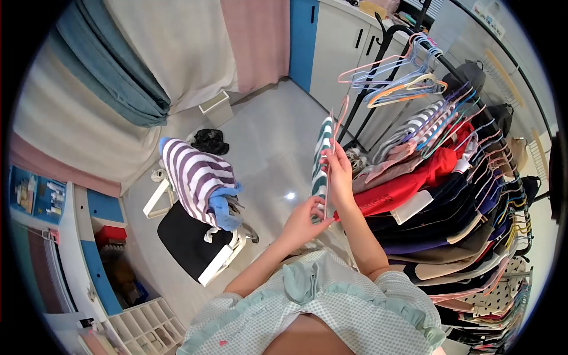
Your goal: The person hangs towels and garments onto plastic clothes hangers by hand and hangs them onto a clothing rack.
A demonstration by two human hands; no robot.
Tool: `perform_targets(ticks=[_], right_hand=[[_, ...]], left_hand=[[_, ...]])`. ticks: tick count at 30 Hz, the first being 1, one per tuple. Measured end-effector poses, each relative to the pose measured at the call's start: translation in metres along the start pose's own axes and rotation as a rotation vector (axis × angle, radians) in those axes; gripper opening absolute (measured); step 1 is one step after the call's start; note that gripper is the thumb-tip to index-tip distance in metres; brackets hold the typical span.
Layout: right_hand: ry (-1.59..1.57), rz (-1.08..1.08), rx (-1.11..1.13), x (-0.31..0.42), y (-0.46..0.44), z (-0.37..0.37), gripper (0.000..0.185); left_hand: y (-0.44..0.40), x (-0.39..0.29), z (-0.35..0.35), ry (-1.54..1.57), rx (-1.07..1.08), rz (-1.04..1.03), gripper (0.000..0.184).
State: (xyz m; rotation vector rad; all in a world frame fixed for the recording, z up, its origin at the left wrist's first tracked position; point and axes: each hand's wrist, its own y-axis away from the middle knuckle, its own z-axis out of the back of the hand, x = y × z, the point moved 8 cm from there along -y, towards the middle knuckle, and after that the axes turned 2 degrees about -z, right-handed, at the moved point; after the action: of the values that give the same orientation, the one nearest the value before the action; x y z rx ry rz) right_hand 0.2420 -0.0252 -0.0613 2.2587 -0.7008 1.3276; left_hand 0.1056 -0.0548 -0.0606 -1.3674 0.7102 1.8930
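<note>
A green-and-white striped garment [322, 155] hangs on a pink hanger [343, 116], seen nearly edge-on in front of me. My right hand [339, 175] is closed on the hanger and garment at about mid-height. Lower down, my left hand [306, 220] pinches the bottom end of the same garment, with the thumb on the near side. Part of the cloth is hidden behind my fingers. Just right of my hands, a red garment [408, 180] hangs on the crowded clothes rack [387, 38].
Bare hangers [408, 83] cluster at the rack's far end. To the left stands a black-seated chair [192, 239] with a purple-and-white striped cloth [198, 171] over its back. A black bag [210, 142] and a white bin [216, 110] are on the floor near the curtains.
</note>
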Motion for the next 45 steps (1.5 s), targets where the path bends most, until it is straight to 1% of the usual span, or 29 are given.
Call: perform_targets(ticks=[2, 3, 6, 9, 12, 15, 18, 21, 24, 27, 30, 33, 35, 37, 39, 42, 45], right_hand=[[-0.002, 0.026, 0.009, -0.001, -0.005, 0.015, 0.040], [0.000, 0.021, -0.022, 0.001, -0.006, 0.021, 0.040], [0.014, -0.011, -0.092, 0.013, -0.006, 0.037, 0.042], [-0.026, -0.004, -0.098, 0.023, -0.010, 0.054, 0.044], [-0.034, -0.013, -0.068, 0.039, -0.021, 0.071, 0.047], [-0.029, 0.011, -0.059, 0.058, -0.032, 0.088, 0.047], [0.001, 0.042, -0.056, 0.085, -0.042, 0.101, 0.047], [-0.034, 0.090, -0.030, 0.114, -0.051, 0.106, 0.047], [-0.036, 0.139, 0.001, 0.144, -0.064, 0.107, 0.045], [-0.059, 0.167, 0.038, 0.164, -0.078, 0.110, 0.045], [-0.070, 0.187, 0.061, 0.183, -0.088, 0.110, 0.046], [-0.110, 0.230, 0.043, 0.200, -0.098, 0.119, 0.046], [-0.116, 0.247, 0.053, 0.212, -0.101, 0.125, 0.047], [-0.109, 0.263, 0.058, 0.223, -0.103, 0.128, 0.047], [-0.096, 0.294, 0.049, 0.235, -0.105, 0.133, 0.049], [-0.134, 0.345, 0.053, 0.255, -0.109, 0.141, 0.052], [-0.206, 0.458, -0.017, 0.269, -0.109, 0.153, 0.055]], left_hand=[[-0.003, 0.008, 0.002, 0.029, -0.002, 0.045, 0.040], [-0.004, 0.011, 0.002, 0.044, -0.003, 0.067, 0.039], [-0.012, 0.008, 0.006, -0.066, -0.049, 0.051, 0.034], [-0.023, -0.002, 0.006, -0.040, -0.067, 0.048, 0.030], [-0.041, -0.013, 0.000, -0.137, -0.082, -0.006, 0.029], [-0.059, -0.031, -0.012, -0.182, -0.072, -0.024, 0.032], [-0.078, -0.049, -0.020, -0.195, -0.082, -0.058, 0.031], [-0.104, -0.049, -0.026, -0.121, -0.125, -0.049, 0.026], [-0.130, -0.063, -0.029, 0.013, -0.182, -0.145, 0.023], [-0.149, -0.083, -0.032, -0.013, -0.119, -0.126, 0.018], [-0.165, -0.098, -0.035, -0.061, -0.102, -0.201, 0.013], [-0.183, -0.103, -0.042, -0.064, -0.159, -0.270, 0.011], [-0.192, -0.120, -0.043, -0.172, -0.233, -0.475, 0.012], [-0.201, -0.128, -0.049, -0.158, -0.232, -0.523, 0.014], [-0.209, -0.131, -0.060, -0.024, -0.155, -0.411, 0.016], [-0.224, -0.143, -0.077, 0.094, -0.073, -0.328, 0.019], [-0.239, -0.153, -0.090, 0.081, -0.084, -0.389, 0.019]])
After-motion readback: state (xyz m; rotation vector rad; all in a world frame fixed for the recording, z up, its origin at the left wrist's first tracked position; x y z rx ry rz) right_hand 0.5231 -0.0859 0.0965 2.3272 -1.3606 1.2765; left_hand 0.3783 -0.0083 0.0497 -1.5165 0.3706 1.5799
